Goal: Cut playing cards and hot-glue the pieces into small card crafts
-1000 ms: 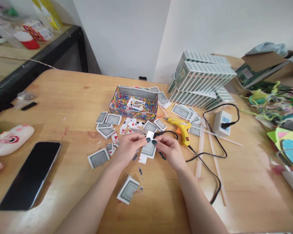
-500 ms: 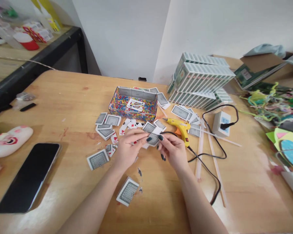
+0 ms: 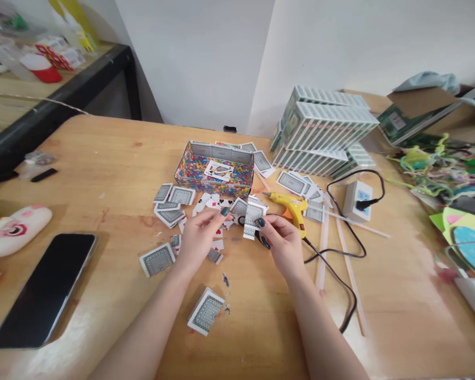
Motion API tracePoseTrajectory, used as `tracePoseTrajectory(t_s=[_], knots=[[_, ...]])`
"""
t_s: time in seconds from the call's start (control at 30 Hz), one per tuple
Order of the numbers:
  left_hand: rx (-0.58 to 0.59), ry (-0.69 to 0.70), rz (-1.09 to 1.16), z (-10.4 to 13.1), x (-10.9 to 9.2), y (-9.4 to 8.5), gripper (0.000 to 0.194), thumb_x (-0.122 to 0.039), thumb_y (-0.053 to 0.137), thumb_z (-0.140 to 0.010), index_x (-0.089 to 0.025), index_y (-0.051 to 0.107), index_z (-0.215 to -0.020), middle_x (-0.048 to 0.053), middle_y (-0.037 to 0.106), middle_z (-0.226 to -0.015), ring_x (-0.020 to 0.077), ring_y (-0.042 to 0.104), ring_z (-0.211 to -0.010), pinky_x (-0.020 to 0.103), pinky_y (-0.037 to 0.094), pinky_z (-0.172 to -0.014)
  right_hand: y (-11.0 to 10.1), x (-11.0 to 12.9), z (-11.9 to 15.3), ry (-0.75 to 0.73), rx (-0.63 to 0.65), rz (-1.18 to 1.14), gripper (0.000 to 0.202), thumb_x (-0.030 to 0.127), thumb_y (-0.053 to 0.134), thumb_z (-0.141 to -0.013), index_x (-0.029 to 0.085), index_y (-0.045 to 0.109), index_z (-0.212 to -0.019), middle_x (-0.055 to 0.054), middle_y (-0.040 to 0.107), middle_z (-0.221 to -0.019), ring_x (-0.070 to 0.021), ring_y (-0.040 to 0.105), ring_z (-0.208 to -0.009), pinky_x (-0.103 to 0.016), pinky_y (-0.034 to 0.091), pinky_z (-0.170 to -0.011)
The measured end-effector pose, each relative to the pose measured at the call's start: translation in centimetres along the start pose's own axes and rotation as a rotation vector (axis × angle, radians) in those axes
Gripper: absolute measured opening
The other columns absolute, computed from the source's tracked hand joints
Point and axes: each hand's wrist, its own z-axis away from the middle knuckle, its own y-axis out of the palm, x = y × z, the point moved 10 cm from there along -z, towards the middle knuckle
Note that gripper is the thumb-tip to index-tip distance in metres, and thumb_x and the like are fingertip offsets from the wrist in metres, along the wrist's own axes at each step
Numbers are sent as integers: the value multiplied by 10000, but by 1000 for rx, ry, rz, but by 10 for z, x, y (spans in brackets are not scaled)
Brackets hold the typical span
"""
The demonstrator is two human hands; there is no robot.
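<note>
- The right hand (image 3: 282, 240) has its grip pinching a playing card (image 3: 254, 212), thumb on the patterned back.
- That card is held up over the middle of the desk (image 3: 114, 174), just left of the yellow glue gun (image 3: 296, 211).
- The left hand (image 3: 201, 232) is to the left of the held card and apart from it; its thumb and finger are close together, but I cannot tell whether its grip has anything in it.
- Loose cards (image 3: 169, 215) lie around and beyond the left hand, some face down, some face up.
- On the far side of them is an open box (image 3: 214, 186) with a colourful pattern, a face-up card (image 3: 220, 170) inside.
- A small deck (image 3: 206, 312) lies face down on the near side, between the forearms.
- On the right, the glue gun's black cord runs near long glue sticks (image 3: 350, 279) and a white power socket (image 3: 352, 203).
- Green-and-white cartons (image 3: 328, 126) are stacked at the far right.
- A black phone (image 3: 45, 290) lies at the near left.
</note>
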Motion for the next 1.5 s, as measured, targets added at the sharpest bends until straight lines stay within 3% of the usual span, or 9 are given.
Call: tracePoseTrajectory(t_s=[0.13,0.33,0.67,1.07,1.27,1.5], knots=[[147,-88,49,4,6,17,200,-344,619,-713,-183,722,-769,47,699,-850,196,601,-881,283,435,-789,6,4,1,-12,37,60,189,356,655,-723,177,599,-734,43,469,-557,-70,382,-462,-199,302,-423],[196,-188,64,8,14,25,250,-385,648,-680,-173,722,-790,48,697,-779,192,601,-800,275,431,-720,12,9,2,-58,85,118,182,355,631,-741,180,585,-733,32,485,-597,-75,395,-482,-202,328,-436],[333,-129,-39,11,8,33,220,-372,654,-678,-158,682,-631,3,592,-663,124,520,-645,231,375,-591,17,23,4,-194,119,236,116,312,603,-768,200,630,-756,-17,561,-700,-128,480,-606,-245,384,-519],[402,-21,-124,14,-1,44,239,-354,564,-760,-153,618,-643,-7,539,-657,101,480,-604,214,360,-555,16,19,3,-194,117,229,76,268,597,-776,205,639,-785,-17,592,-745,-144,534,-703,-269,424,-646],[370,-35,-163,14,1,42,189,-309,562,-748,-150,605,-656,7,570,-669,108,488,-595,212,366,-541,16,12,1,-112,99,132,380,293,616,-760,218,521,-1120,22,557,-669,-121,501,-603,-242,406,-556],[358,-46,-133,14,1,42,194,-317,571,-740,-151,620,-653,7,577,-663,115,495,-615,218,370,-559,15,5,-1,-44,105,105,206,347,634,-740,202,599,-882,-6,610,-711,-144,556,-682,-263,447,-626]])
